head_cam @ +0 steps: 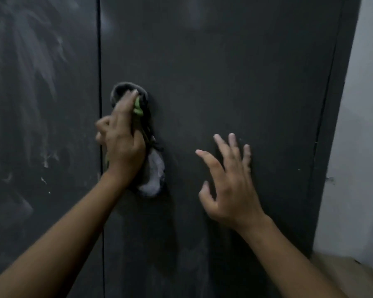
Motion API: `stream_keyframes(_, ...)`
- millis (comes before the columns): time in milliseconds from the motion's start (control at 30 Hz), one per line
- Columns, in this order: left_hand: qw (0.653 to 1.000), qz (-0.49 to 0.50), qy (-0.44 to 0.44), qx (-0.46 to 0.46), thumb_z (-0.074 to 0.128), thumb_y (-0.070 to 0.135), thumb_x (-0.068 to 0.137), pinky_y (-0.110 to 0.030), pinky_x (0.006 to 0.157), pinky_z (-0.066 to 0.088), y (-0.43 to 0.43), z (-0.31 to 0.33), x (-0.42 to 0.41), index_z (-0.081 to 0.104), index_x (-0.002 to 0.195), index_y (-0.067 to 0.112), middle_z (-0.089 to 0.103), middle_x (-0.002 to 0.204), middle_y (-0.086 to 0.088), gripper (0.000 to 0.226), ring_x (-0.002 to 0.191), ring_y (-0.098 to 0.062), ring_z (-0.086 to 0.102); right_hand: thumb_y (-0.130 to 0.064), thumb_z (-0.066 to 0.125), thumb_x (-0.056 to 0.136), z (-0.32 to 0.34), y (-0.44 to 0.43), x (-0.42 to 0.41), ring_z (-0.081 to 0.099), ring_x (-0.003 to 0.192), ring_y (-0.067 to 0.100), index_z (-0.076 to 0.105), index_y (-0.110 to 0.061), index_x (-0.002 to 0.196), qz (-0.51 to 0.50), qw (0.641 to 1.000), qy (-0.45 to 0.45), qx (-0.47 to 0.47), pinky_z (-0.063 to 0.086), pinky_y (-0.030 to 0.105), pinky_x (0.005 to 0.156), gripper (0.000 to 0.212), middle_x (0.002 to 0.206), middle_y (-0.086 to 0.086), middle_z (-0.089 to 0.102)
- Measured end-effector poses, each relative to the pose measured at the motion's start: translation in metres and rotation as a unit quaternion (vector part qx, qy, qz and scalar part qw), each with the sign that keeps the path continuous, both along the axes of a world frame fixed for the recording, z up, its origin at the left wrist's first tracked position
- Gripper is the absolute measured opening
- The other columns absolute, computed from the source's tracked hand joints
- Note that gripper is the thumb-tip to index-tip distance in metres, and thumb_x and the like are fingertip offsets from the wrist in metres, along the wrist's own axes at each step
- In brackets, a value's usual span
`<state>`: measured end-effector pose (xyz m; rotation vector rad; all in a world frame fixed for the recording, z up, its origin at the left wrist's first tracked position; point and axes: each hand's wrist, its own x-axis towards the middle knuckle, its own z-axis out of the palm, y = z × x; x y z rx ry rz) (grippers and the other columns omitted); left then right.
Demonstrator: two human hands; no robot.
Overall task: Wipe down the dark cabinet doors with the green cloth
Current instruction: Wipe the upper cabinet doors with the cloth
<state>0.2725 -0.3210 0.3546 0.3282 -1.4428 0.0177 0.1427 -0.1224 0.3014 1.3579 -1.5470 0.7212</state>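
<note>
Two doors to the dark cabinet. Left door (pixel 41 125): streaked pale, judged unfinished. Right door (pixel 224 72): mostly even, wiping under way. Right hand (pixel 228 186): fingers spread, resting on it. Left hand (pixel 121 136): clutches green cloth (pixel 138 106), pressed beside the seam (pixel 100 61).

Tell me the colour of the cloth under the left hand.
The cloth shows a bright green patch, with grey and whitish parts; head view.

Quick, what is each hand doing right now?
Left hand: grips the green cloth against the dark door.
Right hand: open, fingers spread, holding nothing.
</note>
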Motion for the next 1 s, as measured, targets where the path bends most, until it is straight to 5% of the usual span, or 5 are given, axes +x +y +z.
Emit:
stream_keyframes(167,0.957,-0.089,-0.252,-0.117,0.044,0.026,0.095,-0.033,0.089,0.031,-0.004,-0.061,0.015,0.039,0.144,0.037,0.039,0.152,0.014,0.051,0.114,-0.017,0.049,-0.037,0.064,0.074,0.017,-0.051,0.046,-0.005,0.154,0.03,0.033,-0.019,0.154,0.05,0.998,0.023,0.036,-0.001,0.066,0.118,0.088,0.164,0.008,0.019)
stream_keyframes(333,0.884,-0.095,-0.39,-0.237,0.055,0.041,0.085,-0.039,0.079,0.029,-0.012,-0.082,0.025,0.049,0.118,0.044,0.054,0.13,0.02,0.034,0.107,-0.017,0.041,-0.026,0.061,0.06,0.009,-0.067,0.065,-0.001,0.154,0.029,0.053,-0.022,0.142,0.106,0.994,-0.009,0.032,-0.004,0.066,0.118,0.082,0.159,0.003,0.034)
stream_keyframes(500,0.894,-0.163,-0.318,-0.268,0.061,0.023,0.087,-0.035,0.072,0.038,-0.011,-0.04,0.025,0.063,0.106,0.041,0.065,0.111,0.023,0.025,0.09,-0.009,0.046,-0.022,0.055,0.068,-0.009,-0.057,0.069,0.019,0.152,0.03,0.056,-0.023,0.136,0.091,0.994,-0.036,-0.05,0.013,0.068,0.116,0.068,0.149,0.002,0.047)
stream_keyframes(733,0.945,-0.308,-0.102,-0.052,0.072,0.01,0.082,-0.033,0.078,0.058,0.023,0.011,0.006,0.067,0.115,0.026,0.072,0.105,0.012,0.037,0.091,-0.005,0.069,-0.06,0.068,0.075,0.002,-0.067,0.052,0.003,0.154,0.027,0.01,-0.022,0.157,-0.083,0.991,-0.041,-0.091,0.005,0.061,0.12,0.107,0.166,0.01,0.007)
stream_keyframes(1000,0.943,-0.248,-0.18,-0.131,0.054,0.019,0.087,-0.019,0.118,0.022,-0.007,0.035,0.05,0.06,0.128,0.026,0.074,0.09,0.002,0.041,0.072,-0.008,0.066,-0.017,0.053,0.09,0.104,-0.062,0.026,0.035,0.143,0.027,0.052,-0.022,0.143,-0.083,0.974,0.039,-0.209,0.03,0.054,0.114,0.053,0.152,0.006,0.043)
